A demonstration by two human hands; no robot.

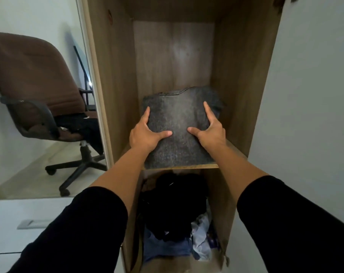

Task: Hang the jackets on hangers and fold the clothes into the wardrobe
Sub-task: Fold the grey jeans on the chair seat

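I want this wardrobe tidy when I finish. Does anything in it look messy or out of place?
Yes. Below the shelf, the lower compartment holds an unfolded heap of clothes, dark on top, blue and white beneath. The grey folded garment under both hands lies flat, its front edge at the shelf's lip.

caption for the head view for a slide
Both hands, left and right, press a folded grey garment flat on the wardrobe shelf.
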